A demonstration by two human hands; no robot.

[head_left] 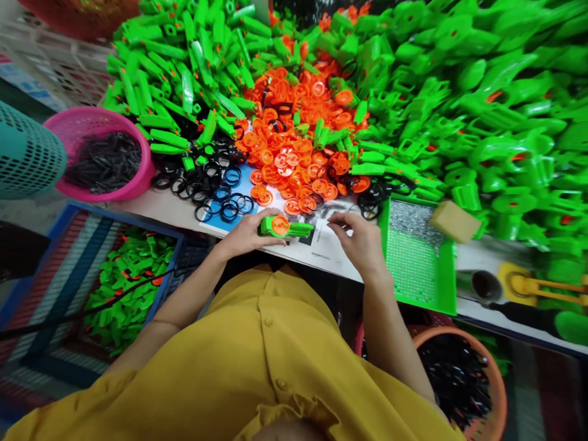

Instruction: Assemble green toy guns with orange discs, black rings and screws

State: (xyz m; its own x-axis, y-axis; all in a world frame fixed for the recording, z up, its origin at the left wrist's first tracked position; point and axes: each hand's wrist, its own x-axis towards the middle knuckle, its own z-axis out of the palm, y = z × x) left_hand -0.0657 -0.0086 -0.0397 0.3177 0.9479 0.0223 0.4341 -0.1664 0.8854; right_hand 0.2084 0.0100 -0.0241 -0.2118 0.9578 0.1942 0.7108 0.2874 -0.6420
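Observation:
My left hand is closed round a green plastic toy part with a round orange disc set on it, held just above the table's front edge. To its right, my right hand is apart from the part, thumb and fingertips drawn together in a pinch. Whatever may be between those fingertips is too small to make out. Ahead of both hands lies a heap of orange discs. Black rings are scattered beyond my left hand.
Piles of green pieces and larger green toy bodies cover the back and right. A green tray with small metal bits, a sponge block, a pink basket, a blue crate and an orange basket surround me.

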